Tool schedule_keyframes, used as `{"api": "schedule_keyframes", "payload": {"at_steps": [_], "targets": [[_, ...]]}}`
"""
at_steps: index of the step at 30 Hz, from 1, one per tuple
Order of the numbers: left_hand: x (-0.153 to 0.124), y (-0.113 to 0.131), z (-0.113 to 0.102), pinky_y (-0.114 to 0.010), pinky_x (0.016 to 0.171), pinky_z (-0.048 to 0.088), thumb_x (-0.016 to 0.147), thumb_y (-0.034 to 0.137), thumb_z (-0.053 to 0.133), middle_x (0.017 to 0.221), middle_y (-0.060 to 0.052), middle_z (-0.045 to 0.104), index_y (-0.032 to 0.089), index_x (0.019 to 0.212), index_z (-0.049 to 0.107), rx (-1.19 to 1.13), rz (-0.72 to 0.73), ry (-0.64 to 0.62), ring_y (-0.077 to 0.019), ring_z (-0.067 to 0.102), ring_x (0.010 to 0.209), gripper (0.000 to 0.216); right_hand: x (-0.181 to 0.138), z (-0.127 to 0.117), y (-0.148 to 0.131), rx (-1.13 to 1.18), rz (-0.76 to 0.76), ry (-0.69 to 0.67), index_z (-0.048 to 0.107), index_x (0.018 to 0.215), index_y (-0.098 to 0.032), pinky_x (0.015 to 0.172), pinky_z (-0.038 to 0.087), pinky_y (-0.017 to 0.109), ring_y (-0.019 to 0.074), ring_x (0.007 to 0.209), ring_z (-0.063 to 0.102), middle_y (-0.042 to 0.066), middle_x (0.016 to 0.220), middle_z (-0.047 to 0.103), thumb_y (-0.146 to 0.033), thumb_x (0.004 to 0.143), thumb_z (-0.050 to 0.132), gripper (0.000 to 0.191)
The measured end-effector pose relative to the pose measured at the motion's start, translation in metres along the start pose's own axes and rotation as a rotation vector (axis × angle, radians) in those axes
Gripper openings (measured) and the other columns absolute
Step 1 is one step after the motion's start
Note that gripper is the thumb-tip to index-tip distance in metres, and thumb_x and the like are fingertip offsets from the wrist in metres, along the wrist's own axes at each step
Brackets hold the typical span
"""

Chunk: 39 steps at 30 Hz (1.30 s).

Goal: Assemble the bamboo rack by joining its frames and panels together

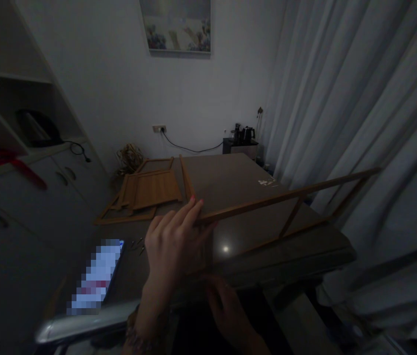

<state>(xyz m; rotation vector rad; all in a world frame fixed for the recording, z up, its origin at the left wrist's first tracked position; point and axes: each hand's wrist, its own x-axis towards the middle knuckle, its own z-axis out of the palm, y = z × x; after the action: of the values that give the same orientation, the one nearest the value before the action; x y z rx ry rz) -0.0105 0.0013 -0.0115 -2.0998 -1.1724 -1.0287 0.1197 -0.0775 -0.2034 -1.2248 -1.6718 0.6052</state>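
Left grip (173, 237) closed on one end of the wooden frame (256, 203), its bulk rightward; right grip (226, 301) below, hold unclear.

On our left hand (173, 241), we see bright pinkish-red nail polish (192, 198) at the fingertips. Just behind that hand, we wear a beaded bracelet (136, 341). Our right hand (227, 301) is too dim for details.
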Motion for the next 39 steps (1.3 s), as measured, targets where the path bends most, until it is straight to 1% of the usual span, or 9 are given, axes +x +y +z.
{"api": "schedule_keyframes", "payload": {"at_steps": [3, 6, 9, 11, 17, 24, 31, 34, 39], "targets": [[-0.001, -0.001, 0.001, -0.037, 0.066, 0.044, 0.085, 0.047, 0.059, 0.117, -0.002, 0.07, 0.023, 0.118, 0.063, 0.015, -0.002, -0.002, -0.0211, 0.069, 0.08, 0.041, -0.004, 0.003, 0.002, 0.042, 0.019, 0.033, 0.058, 0.118, -0.026, 0.091, 0.052, 0.029, 0.018, 0.103, 0.065, 0.005, 0.11, 0.069, -0.019, 0.097, 0.038, 0.03], [-0.001, -0.001, 0.003, -0.037, 0.066, 0.044, 0.085, 0.048, 0.058, 0.118, -0.001, 0.069, 0.024, 0.119, 0.062, 0.038, -0.009, -0.017, -0.0209, 0.069, 0.08, 0.042, -0.007, 0.008, 0.005, 0.096, 0.116, 0.081, 0.058, 0.118, -0.025, 0.083, 0.054, 0.027, 0.017, 0.092, 0.067, 0.005, 0.1, 0.07, -0.025, 0.1, 0.034, 0.031], [-0.001, -0.002, 0.003, -0.037, 0.066, 0.043, 0.085, 0.047, 0.058, 0.119, -0.002, 0.069, 0.023, 0.119, 0.063, 0.033, -0.005, -0.021, -0.0212, 0.069, 0.079, 0.041, -0.01, 0.015, 0.01, 0.163, 0.223, 0.099, 0.059, 0.116, -0.022, 0.074, 0.055, 0.025, 0.0155, 0.078, 0.067, 0.003, 0.089, 0.07, -0.032, 0.099, 0.038, 0.029], [-0.001, -0.001, 0.002, -0.038, 0.065, 0.043, 0.085, 0.046, 0.059, 0.118, -0.003, 0.069, 0.023, 0.118, 0.063, 0.018, -0.002, -0.013, -0.0215, 0.069, 0.078, 0.041, -0.01, 0.017, 0.012, 0.195, 0.235, 0.11, 0.061, 0.112, -0.022, 0.072, 0.055, 0.025, 0.0157, 0.077, 0.067, 0.003, 0.089, 0.07, -0.035, 0.098, 0.042, 0.027], [0.001, 0.001, 0.0, -0.038, 0.065, 0.044, 0.084, 0.047, 0.06, 0.117, -0.003, 0.07, 0.024, 0.119, 0.062, 0.011, -0.007, -0.01, -0.0224, 0.069, 0.077, 0.042, -0.007, 0.008, 0.014, 0.134, 0.129, 0.06, 0.066, 0.103, -0.024, 0.08, 0.054, 0.029, 0.0193, 0.088, 0.069, 0.005, 0.096, 0.072, -0.035, 0.094, 0.05, 0.021], [0.0, 0.0, 0.002, -0.037, 0.066, 0.044, 0.085, 0.047, 0.059, 0.117, -0.001, 0.07, 0.023, 0.119, 0.062, 0.024, 0.002, 0.0, -0.0199, 0.069, 0.079, 0.042, -0.003, -0.002, 0.016, -0.053, -0.007, -0.053, 0.066, 0.109, -0.025, 0.087, 0.052, 0.03, 0.0191, 0.096, 0.068, 0.004, 0.104, 0.073, -0.021, 0.094, 0.05, 0.022], [0.0, -0.001, -0.001, -0.037, 0.066, 0.044, 0.085, 0.047, 0.058, 0.116, -0.002, 0.07, 0.022, 0.118, 0.063, 0.022, 0.0, 0.0, -0.0202, 0.069, 0.078, 0.041, -0.007, 0.0, 0.012, -0.336, -0.097, -0.076, 0.064, 0.12, -0.025, 0.078, 0.054, 0.035, 0.024, 0.084, 0.072, 0.007, 0.097, 0.076, -0.015, 0.092, 0.045, 0.035], [-0.001, 0.0, -0.001, -0.037, 0.067, 0.044, 0.086, 0.047, 0.058, 0.117, -0.002, 0.07, 0.023, 0.119, 0.062, 0.019, -0.006, -0.021, -0.0208, 0.069, 0.079, 0.041, -0.007, 0.005, 0.009, -0.264, -0.027, -0.041, 0.057, 0.129, -0.024, 0.075, 0.054, 0.032, 0.0222, 0.08, 0.072, 0.008, 0.094, 0.076, -0.02, 0.096, 0.04, 0.038], [0.0, 0.001, 0.001, -0.037, 0.065, 0.043, 0.084, 0.048, 0.06, 0.117, -0.002, 0.07, 0.022, 0.118, 0.063, 0.023, -0.008, -0.016, -0.0212, 0.069, 0.078, 0.042, -0.005, 0.015, 0.004, 0.08, 0.193, -0.023, 0.048, 0.133, -0.021, 0.067, 0.054, 0.025, 0.0175, 0.069, 0.072, 0.004, 0.079, 0.074, -0.032, 0.101, 0.031, 0.037]]}}
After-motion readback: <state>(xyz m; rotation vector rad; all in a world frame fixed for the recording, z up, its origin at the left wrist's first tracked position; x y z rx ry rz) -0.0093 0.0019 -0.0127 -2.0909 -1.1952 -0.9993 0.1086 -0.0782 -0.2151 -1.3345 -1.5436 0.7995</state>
